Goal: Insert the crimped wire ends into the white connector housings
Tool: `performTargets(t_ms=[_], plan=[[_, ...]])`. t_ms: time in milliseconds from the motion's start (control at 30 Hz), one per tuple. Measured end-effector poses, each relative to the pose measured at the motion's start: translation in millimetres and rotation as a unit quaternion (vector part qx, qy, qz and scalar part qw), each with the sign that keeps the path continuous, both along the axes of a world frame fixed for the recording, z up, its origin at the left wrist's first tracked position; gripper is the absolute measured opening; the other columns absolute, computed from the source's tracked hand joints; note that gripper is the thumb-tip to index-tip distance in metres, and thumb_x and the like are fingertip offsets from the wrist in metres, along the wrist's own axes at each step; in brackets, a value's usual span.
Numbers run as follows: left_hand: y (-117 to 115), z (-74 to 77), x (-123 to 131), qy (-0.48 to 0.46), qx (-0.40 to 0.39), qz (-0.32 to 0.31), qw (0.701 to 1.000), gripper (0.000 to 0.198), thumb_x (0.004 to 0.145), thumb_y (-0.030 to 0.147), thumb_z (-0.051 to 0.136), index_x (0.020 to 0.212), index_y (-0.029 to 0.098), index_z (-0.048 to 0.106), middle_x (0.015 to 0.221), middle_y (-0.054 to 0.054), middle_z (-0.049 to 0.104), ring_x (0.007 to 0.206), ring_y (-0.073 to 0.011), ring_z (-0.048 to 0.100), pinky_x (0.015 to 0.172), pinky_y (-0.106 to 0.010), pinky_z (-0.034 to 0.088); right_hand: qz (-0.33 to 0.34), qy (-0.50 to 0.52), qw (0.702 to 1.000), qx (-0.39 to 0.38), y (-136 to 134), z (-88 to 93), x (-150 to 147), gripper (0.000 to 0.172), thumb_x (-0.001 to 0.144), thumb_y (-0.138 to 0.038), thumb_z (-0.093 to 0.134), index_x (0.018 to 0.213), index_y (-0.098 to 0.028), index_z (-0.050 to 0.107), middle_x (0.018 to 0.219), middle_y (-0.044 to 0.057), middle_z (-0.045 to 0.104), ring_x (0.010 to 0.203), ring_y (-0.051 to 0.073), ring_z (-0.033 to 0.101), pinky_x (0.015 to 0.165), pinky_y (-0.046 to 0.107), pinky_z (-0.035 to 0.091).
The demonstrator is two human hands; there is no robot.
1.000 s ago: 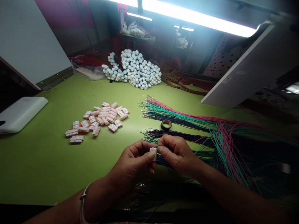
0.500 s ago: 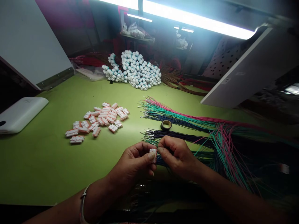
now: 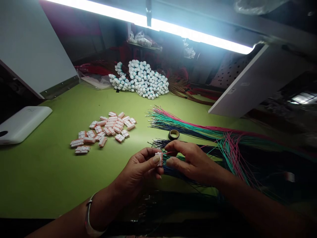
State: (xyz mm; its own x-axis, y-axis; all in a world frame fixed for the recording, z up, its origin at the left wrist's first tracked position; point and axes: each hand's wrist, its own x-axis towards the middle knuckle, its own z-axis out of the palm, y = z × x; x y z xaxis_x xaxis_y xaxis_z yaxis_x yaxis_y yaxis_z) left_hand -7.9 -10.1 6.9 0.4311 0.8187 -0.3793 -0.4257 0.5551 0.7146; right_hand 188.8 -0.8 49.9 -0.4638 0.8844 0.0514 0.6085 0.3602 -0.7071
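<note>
My left hand (image 3: 142,165) pinches a small white and orange connector housing (image 3: 158,159) between thumb and fingers, its orange-edged side facing right. A thin red wire (image 3: 169,152) runs rightward from the housing to my right hand (image 3: 189,162). The thumb and index finger of that hand are apart, close to the housing; its other fingers are partly hidden. Beneath both hands lie dark and green wires (image 3: 170,168) with metal-tipped ends. More loose connector housings (image 3: 111,125) lie scattered to the left on the green tabletop (image 3: 61,178).
Pink, teal and dark wires (image 3: 183,124) stretch off to the right, beside a roll of black tape (image 3: 173,134). At the back is a heap of white connectors (image 3: 146,79). A white device (image 3: 26,124) rests at the left, and a lamp (image 3: 198,36) hangs overhead.
My right thumb and index finger have parted, and a red wire now shows at the housing. Both hands appear slightly further left as the camera view has shifted.
</note>
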Motion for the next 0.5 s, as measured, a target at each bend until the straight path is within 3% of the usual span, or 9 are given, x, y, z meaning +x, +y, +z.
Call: performTargets(t_ms=[67, 167, 233, 367, 500], plan=[[0, 1.3, 0, 0.002, 0.012, -0.006, 1.000, 0.019, 0.079, 0.022, 0.075, 0.096, 0.016, 0.066, 0.073, -0.002, 0.066, 0.063, -0.0109, 0.063, 0.056, -0.018, 0.051, 0.022, -0.026, 0.998, -0.053, -4, 10.1, 4, 0.031, 0.081, -0.027, 0.068, 0.111, -0.017, 0.062, 0.083, 0.002, 0.067, 0.072, 0.015, 0.057, 0.064, 0.026, 0.042], [0, 3.4, -1, 0.015, 0.052, -0.019, 0.998, 0.024, 0.078, 0.027, 0.076, 0.098, 0.016, 0.068, 0.076, -0.004, 0.069, 0.062, -0.0125, 0.064, 0.055, -0.020, 0.051, 0.001, 0.013, 0.996, -0.091, -17, 24.3, 14, 0.019, 0.082, -0.017, 0.062, 0.100, -0.017, 0.065, 0.078, 0.001, 0.064, 0.066, 0.013, 0.053, 0.060, 0.024, 0.041], [0, 4.8, -1, 0.039, 0.082, -0.023, 0.996, 0.027, 0.076, 0.030, 0.077, 0.098, 0.015, 0.069, 0.081, -0.006, 0.071, 0.062, -0.0139, 0.065, 0.054, -0.022, 0.051, -0.048, 0.069, 0.993, -0.086, -31, 33.0, 26, 0.010, 0.084, -0.016, 0.058, 0.092, -0.017, 0.065, 0.080, 0.001, 0.062, 0.068, 0.013, 0.052, 0.059, 0.024, 0.041], [-5, 7.1, 2, 0.104, 0.154, -0.041, 0.982, 0.026, 0.075, 0.030, 0.078, 0.095, 0.016, 0.071, 0.083, -0.007, 0.071, 0.066, -0.0159, 0.066, 0.056, -0.024, 0.052, -0.189, 0.155, 0.970, -0.015, -69, 42.9, 56, 0.005, 0.082, -0.022, 0.065, 0.087, -0.021, 0.065, 0.078, 0.002, 0.059, 0.071, 0.017, 0.053, 0.063, 0.029, 0.044], [-9, 7.1, 4, 0.129, 0.185, -0.058, 0.973, 0.027, 0.074, 0.031, 0.078, 0.094, 0.016, 0.072, 0.082, -0.007, 0.071, 0.065, -0.0155, 0.064, 0.055, -0.024, 0.051, -0.315, 0.188, 0.924, 0.107, -111, 34.8, 100, 0.010, 0.080, -0.031, 0.064, 0.074, -0.026, 0.057, 0.074, 0.005, 0.057, 0.068, 0.022, 0.058, 0.059, 0.035, 0.048]])
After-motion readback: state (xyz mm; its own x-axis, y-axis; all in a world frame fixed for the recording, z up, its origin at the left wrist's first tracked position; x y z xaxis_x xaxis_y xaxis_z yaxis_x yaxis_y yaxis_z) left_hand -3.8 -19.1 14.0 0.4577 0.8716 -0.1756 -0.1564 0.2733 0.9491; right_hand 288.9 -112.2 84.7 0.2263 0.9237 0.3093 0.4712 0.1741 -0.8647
